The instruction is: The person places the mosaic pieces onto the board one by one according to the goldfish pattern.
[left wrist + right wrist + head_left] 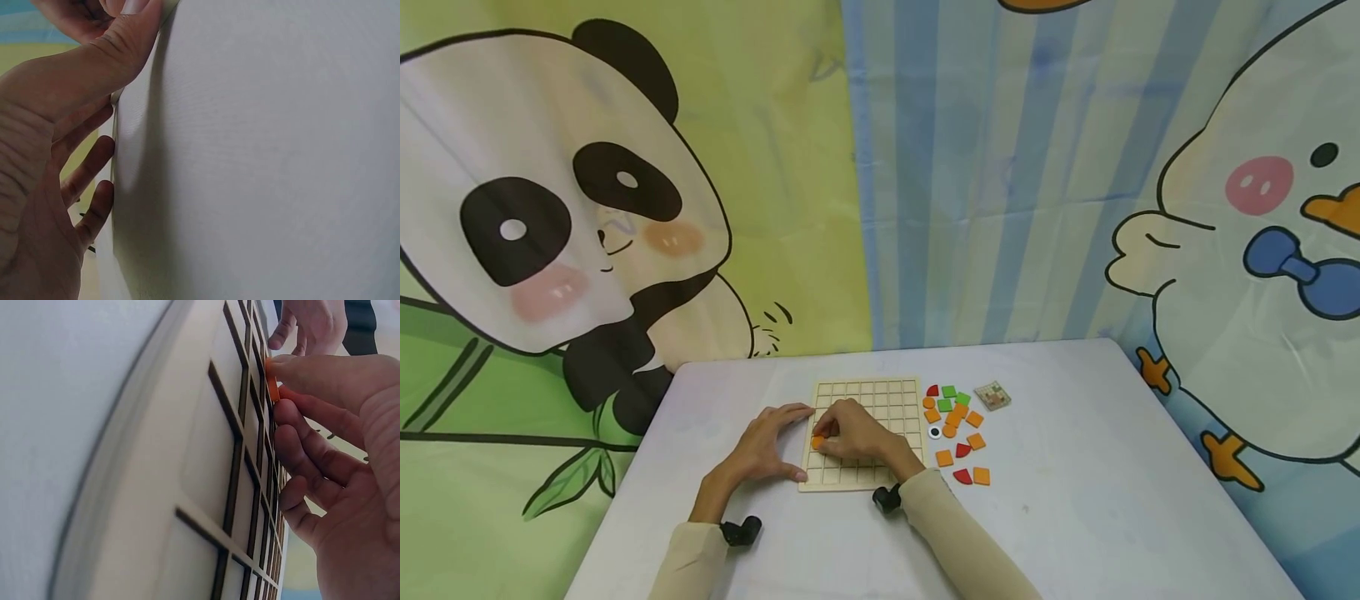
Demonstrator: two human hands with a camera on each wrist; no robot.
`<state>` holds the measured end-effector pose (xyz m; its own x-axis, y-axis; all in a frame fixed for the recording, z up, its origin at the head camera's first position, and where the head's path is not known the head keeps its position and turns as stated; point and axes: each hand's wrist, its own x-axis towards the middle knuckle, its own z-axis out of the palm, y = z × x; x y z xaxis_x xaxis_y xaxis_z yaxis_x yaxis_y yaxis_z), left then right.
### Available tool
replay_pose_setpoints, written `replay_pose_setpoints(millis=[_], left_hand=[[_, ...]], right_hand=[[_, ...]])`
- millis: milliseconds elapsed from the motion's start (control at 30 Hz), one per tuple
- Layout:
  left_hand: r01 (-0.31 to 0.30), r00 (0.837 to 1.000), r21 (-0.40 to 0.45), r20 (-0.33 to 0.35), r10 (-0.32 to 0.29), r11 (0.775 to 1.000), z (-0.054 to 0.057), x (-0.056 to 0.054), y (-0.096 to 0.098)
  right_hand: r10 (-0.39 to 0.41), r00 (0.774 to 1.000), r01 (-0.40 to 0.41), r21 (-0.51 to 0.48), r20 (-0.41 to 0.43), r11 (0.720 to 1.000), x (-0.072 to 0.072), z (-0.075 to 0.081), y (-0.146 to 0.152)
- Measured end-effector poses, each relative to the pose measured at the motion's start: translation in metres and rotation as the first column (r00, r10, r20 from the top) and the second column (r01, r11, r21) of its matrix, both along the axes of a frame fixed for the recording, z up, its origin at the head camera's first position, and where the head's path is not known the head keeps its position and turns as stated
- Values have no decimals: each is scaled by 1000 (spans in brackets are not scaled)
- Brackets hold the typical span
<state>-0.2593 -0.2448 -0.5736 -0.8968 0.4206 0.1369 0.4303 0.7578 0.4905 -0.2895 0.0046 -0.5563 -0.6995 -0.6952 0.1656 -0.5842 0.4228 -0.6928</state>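
Note:
A pale wooden grid board lies on the white table. Over its left part, my right hand pinches a flat orange disc between thumb and fingers. In the right wrist view the orange disc stands close against the grid, the other fingers loosely bent beside it. My left hand rests along the board's left side, thumb by the near corner and fingers spread toward the far one. The left wrist view shows its thumb at the board's edge.
Right of the board lie loose tiles: several orange squares, green squares and red quarter-circles. Among them is a white disc with a black centre. A small patterned square lies farther right. Printed curtains hang behind the table.

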Motion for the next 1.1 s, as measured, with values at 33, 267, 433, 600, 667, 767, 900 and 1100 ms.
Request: replay_pose_setpoints(millis=[33, 267, 433, 600, 667, 767, 900, 1100], left_hand=[[2, 1000, -4, -6, -2, 1000, 0, 0, 0], [-1, 1000, -11, 12, 1, 1000, -1, -2, 0], [-4, 1000, -8, 8, 4, 1000, -1, -1, 0], [-1, 1000, -18, -9, 1, 1000, -2, 1, 0], [-3, 1000, -20, -10, 3, 1000, -3, 2, 0], [-5, 1000, -25, -8, 5, 1000, -2, 3, 0], [-5, 1000, -33, -9, 5, 999, 0, 3, 1], [-12, 1000, -30, 12, 13, 999, 3, 1, 4]], right_hand=[[-2, 1000, 2, 0, -2, 1000, 0, 0, 0], [-15, 1000, 16, 6, -24, 1000, 1, 0, -2], [-16, 1000, 16, 7, -24, 1000, 1, 0, -3], [-22, 1000, 22, 10, -3, 1000, 3, 1, -1], [-30, 1000, 30, 2, 1, 1000, 3, 4, 2], [-45, 999, 45, -17, 6, 999, 3, 10, 10], [-72, 997, 72, -35, 0, 997, -2, 17, 30], [-144, 990, 144, -72, 12, 987, -10, 23, 72]])
